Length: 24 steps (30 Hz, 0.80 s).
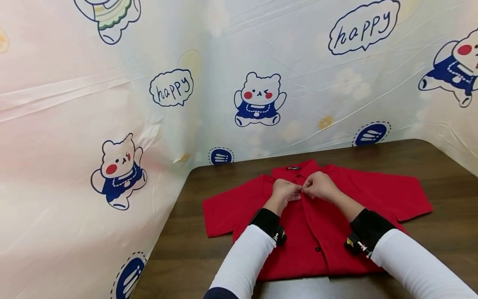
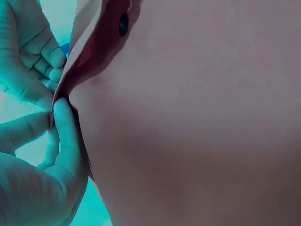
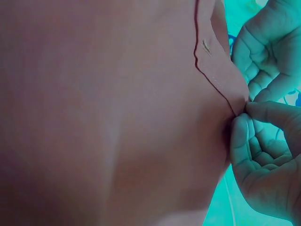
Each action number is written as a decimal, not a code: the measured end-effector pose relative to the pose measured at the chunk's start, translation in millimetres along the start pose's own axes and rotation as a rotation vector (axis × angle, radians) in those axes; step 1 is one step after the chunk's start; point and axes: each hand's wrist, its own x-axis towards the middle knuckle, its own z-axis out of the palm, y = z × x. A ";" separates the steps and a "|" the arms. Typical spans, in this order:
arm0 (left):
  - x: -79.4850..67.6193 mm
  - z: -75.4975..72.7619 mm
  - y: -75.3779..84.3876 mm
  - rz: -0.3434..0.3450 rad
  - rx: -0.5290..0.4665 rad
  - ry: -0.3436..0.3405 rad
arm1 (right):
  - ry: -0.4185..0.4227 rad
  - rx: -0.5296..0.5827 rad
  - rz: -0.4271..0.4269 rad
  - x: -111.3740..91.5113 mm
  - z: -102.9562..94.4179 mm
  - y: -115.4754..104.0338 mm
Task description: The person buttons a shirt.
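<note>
A red short-sleeved shirt (image 1: 254,199) lies front up with its collar at the far side. My left hand (image 1: 285,191) pinches the front placket a little below the collar; in the left wrist view its thumb and finger (image 2: 68,136) meet at the fabric edge. Right against it, my right hand (image 1: 320,185) pinches the same stretch of placket, with thumb and index fingertip together in the right wrist view. A dark button (image 2: 123,24) shows on the inner strip, and a stitched buttonhole (image 3: 207,47) on the outer one. The fingers hide the spot between them.
The shirt lies on a brown wood-grain table (image 1: 179,249). A lower dark button (image 1: 318,249) sits near the hem, beside a pale grey patch (image 1: 295,288) at the near edge. A printed curtain (image 1: 209,83) hangs behind and to the left. Both wrists wear black bands with small cameras.
</note>
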 end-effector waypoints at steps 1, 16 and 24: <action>-0.3 0.6 0.5 0.002 0.007 0.005 | 0.006 -0.010 -0.007 -0.3 0.1 -0.6; 1.1 7.9 -1.3 0.093 0.118 -0.031 | -0.210 0.571 0.237 -3.4 -14.0 0.9; -1.0 5.8 -3.3 0.182 0.284 0.053 | -0.226 0.578 0.241 -2.2 -14.6 5.0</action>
